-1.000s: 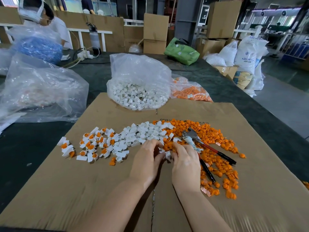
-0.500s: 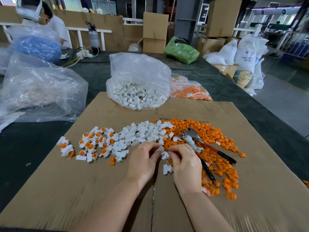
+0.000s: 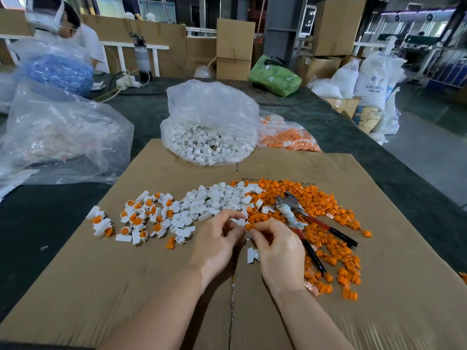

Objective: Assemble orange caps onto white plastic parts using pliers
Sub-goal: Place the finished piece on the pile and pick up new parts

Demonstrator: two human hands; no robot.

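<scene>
orange cap (image 3: 248,226) newly between both hands

Bare cardboard sheet (image 3: 106,281) is lying open in front of and to the left of the two wrists, giving free passage there. To the right, the pliers (image 3: 303,223) are resting on the orange caps (image 3: 326,210), blocking that side, while loose white parts (image 3: 217,198) are spreading across the middle. At the far edge, the clear bag of white parts (image 3: 209,127) and the bag of orange caps (image 3: 290,140) are closing off the way forward, and a large clear bag (image 3: 58,137) is filling the far left.
</scene>
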